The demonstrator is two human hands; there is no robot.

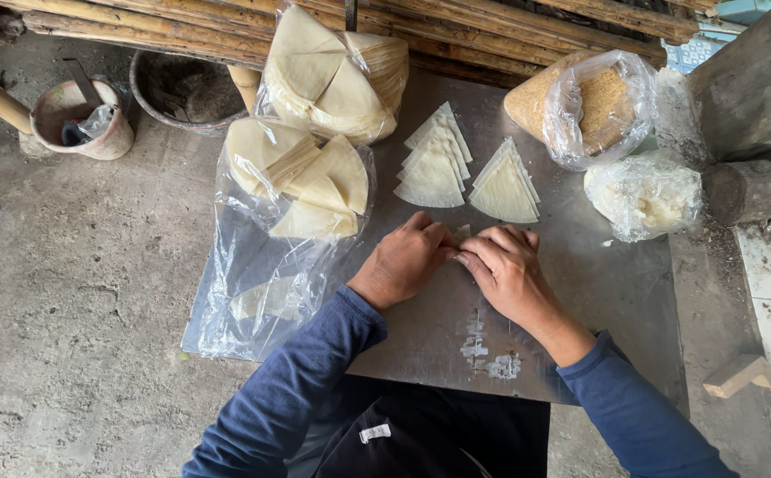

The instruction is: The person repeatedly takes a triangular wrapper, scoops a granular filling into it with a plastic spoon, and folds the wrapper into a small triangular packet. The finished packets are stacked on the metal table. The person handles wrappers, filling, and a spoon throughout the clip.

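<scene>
1. The left hand (403, 258) and right hand (505, 265) meet fingertip to fingertip on the metal bench (616, 292), both curled narrowly, pinching a small pastry wrapper (462, 233) between them; only its pale tip shows above the knuckles.
2. Just beyond the hands lie two fanned stacks of folded triangles (469, 170), kept near, I judge, for easy setting down.
3. To the left, an open plastic bag (292, 190) holds wedge-cut wrappers within the left hand's reach; a fuller bag (337, 75) sits behind.
4. Far right, a bag of brown crumbly filling (593, 102) and a whitish bag (644, 195) stand well apart.
</scene>
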